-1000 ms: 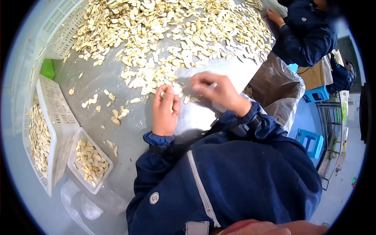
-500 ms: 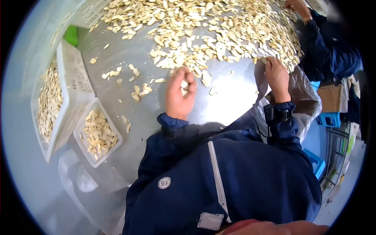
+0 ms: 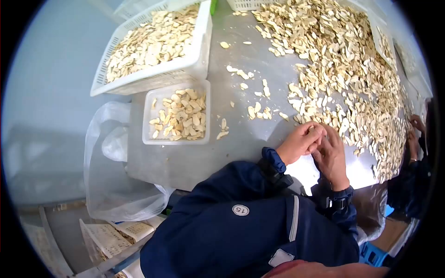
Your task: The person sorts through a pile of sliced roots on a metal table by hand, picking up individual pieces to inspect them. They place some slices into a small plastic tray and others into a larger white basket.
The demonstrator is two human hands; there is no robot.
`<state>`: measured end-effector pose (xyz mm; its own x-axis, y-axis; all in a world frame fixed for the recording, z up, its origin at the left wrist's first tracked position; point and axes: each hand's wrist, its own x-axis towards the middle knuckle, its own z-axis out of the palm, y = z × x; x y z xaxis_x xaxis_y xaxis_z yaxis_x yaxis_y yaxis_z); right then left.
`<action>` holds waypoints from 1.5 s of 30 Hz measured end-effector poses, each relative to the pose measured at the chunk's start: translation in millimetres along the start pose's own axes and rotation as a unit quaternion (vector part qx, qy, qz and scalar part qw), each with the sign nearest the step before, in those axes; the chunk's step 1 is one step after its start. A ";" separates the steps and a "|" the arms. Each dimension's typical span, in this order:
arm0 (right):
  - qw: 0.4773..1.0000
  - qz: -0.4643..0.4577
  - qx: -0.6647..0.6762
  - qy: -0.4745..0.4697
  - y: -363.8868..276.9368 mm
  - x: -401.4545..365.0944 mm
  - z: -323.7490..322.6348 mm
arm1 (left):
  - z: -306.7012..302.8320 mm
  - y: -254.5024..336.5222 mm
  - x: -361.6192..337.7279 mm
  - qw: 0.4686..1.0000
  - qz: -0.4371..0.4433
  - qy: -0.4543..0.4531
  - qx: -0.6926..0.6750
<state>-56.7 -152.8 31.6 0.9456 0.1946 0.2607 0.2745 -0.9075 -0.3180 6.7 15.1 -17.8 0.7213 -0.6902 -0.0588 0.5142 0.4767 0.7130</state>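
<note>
I see left hand (image 3: 300, 142), right hand (image 3: 332, 156) touching at near edge of pile (image 3: 352, 69) on table (image 3: 194, 162). Slices pale beige, flat, oblong. Fingers curled, tips hidden; cannot tell grip.

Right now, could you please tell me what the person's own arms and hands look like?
The left hand and right hand are bare, no gloves. Dark navy jacket sleeves end in gathered cuffs; a black strap circles the right wrist. A round white badge reads 15.

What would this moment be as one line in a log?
hands: left hand touching right hand | where: pile edge | nearby: tray, basket, both holding slices | grip: unclear
</note>
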 end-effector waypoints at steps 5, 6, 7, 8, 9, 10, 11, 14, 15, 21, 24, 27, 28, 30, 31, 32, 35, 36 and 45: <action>0.983 0.142 -0.103 0.062 72.6 -39.4 -15.4 | 6.3 12.8 -4.4 0.997 -0.054 0.050 0.020; 0.974 0.156 -0.132 0.093 86.5 -44.9 -26.4 | 12.2 18.7 -6.1 0.996 -0.069 0.056 0.024; 0.968 0.162 -0.158 0.111 100.3 -48.4 -30.6 | 15.4 23.7 -6.9 0.994 -0.081 0.064 0.031; 0.970 0.182 -0.104 0.126 104.3 -41.4 -38.9 | 16.1 23.7 -6.8 0.995 -0.079 0.054 0.021; 0.970 0.172 -0.108 0.132 109.0 -33.2 -41.2 | 16.5 24.0 -6.1 0.996 -0.074 0.049 0.016; 0.970 0.180 -0.101 0.132 109.0 -20.0 -42.1 | 17.1 24.1 -4.9 0.995 -0.085 0.046 0.009; 0.962 0.185 -0.157 0.124 122.3 -13.1 -31.2 | 17.2 24.8 -3.5 0.995 -0.091 0.048 0.006; 0.977 0.162 -0.120 0.067 125.6 1.8 -15.9 | 11.8 20.4 -3.6 0.996 -0.080 0.042 0.005; 0.989 0.110 -0.089 0.042 122.3 4.4 -15.8 | 8.7 18.9 -4.1 0.997 -0.072 0.041 -0.003; 0.975 0.203 0.005 0.094 103.2 -53.1 -41.7 | 12.1 20.5 -1.4 0.997 -0.058 0.048 -0.022; 0.963 0.244 -0.053 0.096 104.1 -76.6 -56.3 | 9.4 16.2 -1.6 0.995 -0.063 0.038 -0.062; 0.968 0.186 -0.121 0.117 92.0 -69.7 -54.3 | 7.5 16.4 -1.1 0.993 -0.071 0.049 -0.074; 0.971 0.172 -0.090 0.139 85.7 -62.3 -43.9 | 9.3 18.9 -0.9 0.992 -0.077 0.061 -0.080; 0.984 0.115 -0.047 0.132 56.7 -42.3 -25.4 | 8.4 19.8 -0.2 0.988 -0.093 0.083 -0.093; 0.989 0.094 -0.039 0.109 35.8 -34.3 -22.6 | 7.6 20.6 -0.2 0.988 -0.093 0.078 -0.093; 0.994 0.067 -0.022 0.089 23.6 -31.0 -17.7 | 6.9 21.4 -0.5 0.988 -0.094 0.073 -0.093; 0.994 0.083 -0.026 0.059 23.7 -39.0 -18.1 | 5.4 21.7 -0.3 0.990 -0.089 0.059 -0.089; 0.993 0.103 -0.036 0.054 29.5 -45.7 -20.3 | 5.0 21.8 -0.3 0.991 -0.085 0.054 -0.086; 0.998 0.029 0.026 0.052 -4.8 -37.8 -12.5 | 9.1 20.4 -0.2 0.991 -0.084 0.065 -0.077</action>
<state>-95.9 -160.5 34.6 0.9374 0.1000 0.3337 0.2311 -0.8953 -0.3809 12.9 20.0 3.2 0.6677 -0.6959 -0.2643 0.6898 0.4451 0.5710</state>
